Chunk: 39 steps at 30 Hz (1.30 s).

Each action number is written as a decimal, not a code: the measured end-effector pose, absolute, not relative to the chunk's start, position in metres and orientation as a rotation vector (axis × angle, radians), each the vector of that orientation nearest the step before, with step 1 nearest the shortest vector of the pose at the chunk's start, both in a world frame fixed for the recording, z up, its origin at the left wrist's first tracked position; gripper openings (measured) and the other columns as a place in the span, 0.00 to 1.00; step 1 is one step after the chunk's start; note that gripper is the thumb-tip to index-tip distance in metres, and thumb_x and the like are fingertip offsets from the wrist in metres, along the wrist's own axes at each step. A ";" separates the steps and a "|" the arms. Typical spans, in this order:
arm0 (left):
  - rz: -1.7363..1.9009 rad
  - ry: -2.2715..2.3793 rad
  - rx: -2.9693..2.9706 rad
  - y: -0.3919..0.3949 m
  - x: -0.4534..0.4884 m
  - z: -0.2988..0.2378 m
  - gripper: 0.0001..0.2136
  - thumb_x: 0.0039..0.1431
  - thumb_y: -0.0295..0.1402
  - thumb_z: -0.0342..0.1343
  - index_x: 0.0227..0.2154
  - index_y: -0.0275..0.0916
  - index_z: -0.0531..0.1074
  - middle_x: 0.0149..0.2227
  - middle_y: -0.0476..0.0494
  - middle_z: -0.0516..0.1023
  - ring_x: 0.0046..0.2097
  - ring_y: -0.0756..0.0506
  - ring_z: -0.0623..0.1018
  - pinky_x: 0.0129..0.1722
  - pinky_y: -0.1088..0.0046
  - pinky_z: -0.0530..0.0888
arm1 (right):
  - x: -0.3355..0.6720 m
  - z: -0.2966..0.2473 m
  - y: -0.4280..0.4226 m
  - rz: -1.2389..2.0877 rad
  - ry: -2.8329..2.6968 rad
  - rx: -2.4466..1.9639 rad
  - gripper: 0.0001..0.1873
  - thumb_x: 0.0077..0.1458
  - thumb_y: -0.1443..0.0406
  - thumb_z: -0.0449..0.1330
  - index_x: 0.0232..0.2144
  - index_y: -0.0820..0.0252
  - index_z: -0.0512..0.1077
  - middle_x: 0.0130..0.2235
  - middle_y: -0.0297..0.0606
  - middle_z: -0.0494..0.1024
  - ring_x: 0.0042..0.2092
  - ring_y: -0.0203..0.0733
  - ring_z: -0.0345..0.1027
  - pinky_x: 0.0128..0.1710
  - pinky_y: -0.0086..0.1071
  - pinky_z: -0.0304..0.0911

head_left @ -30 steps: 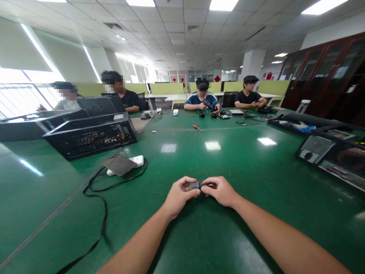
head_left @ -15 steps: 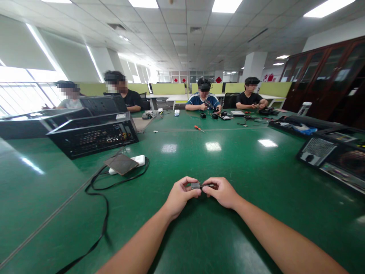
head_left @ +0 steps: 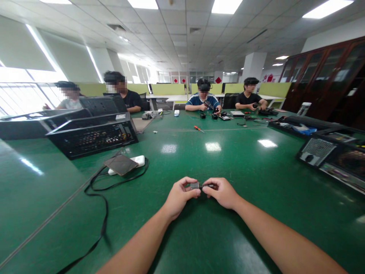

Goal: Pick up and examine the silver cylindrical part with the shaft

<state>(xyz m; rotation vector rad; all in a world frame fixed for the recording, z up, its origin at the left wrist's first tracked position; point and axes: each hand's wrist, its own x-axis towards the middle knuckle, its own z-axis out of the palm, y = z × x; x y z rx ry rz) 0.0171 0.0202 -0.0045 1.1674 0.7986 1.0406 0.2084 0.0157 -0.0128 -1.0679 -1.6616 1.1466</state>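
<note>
My left hand (head_left: 179,196) is closed, with thumb and fingers pinching a small grey metal cylinder (head_left: 195,185) that looks like a little motor. From its right end a thin dark ridged shaft (head_left: 205,185) runs toward my right hand (head_left: 224,193). The fingers of that hand are closed on the shaft, and its tip pokes out among them. Both hands are close together just above the green table (head_left: 196,236). My fingers cover part of the cylinder and of the shaft, so I cannot tell whether the two are one piece.
On the left, a black computer case (head_left: 94,135) stands near a white power strip (head_left: 138,160) with a dark flat plate (head_left: 121,164) and a black cable. Another opened case (head_left: 322,152) is at right. An orange screwdriver (head_left: 199,129) lies ahead. Several people sit across.
My hands and the metal part stay almost still. At the far right of the table, a co-worker's hands have shifted a little.
</note>
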 end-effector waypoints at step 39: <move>1.088 0.805 1.160 0.021 0.015 -0.008 0.18 0.44 0.26 0.69 0.38 0.34 0.71 0.29 0.47 0.77 0.29 0.50 0.76 0.29 0.76 0.71 | 0.215 -0.014 0.017 1.147 -1.642 -1.082 0.10 0.52 0.61 0.61 0.33 0.64 0.74 0.25 0.33 0.73 0.26 0.36 0.69 0.28 0.28 0.62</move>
